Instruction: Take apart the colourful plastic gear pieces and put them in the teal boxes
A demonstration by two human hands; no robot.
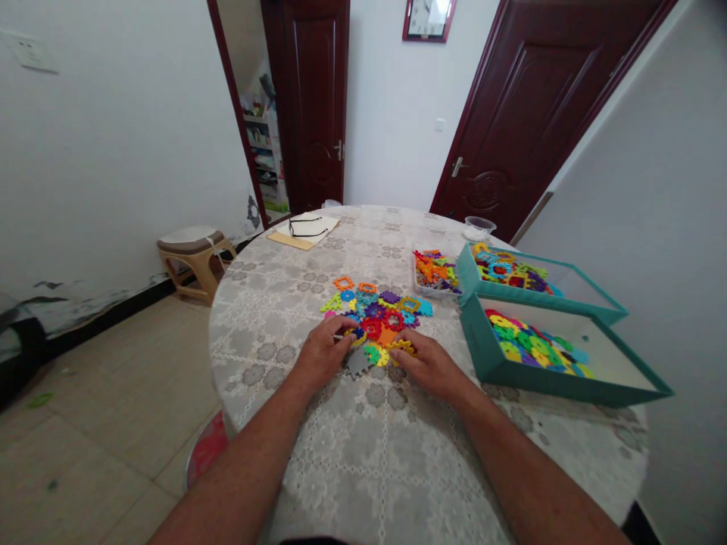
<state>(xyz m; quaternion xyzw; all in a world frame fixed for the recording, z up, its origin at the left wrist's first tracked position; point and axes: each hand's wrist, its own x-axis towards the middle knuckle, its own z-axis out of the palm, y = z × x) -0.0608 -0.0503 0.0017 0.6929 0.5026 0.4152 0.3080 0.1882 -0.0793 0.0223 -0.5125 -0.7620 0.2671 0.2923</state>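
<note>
Interlocking plastic gear pieces [375, 310] are spread in a flat cluster on a lace-patterned tablecloth [386, 469], just ahead of and between the hands. The left hand [323, 354] is curved over a blue-and-yellow piece [357, 334], and the right hand [429, 365] is laid on a yellow piece [402, 347]; whether either is gripped cannot be told. A grey piece [357, 363] is seen between the hands. Two teal boxes [488, 371] and a clear tray [417, 276] filled with pieces are placed ahead of the right hand.
</note>
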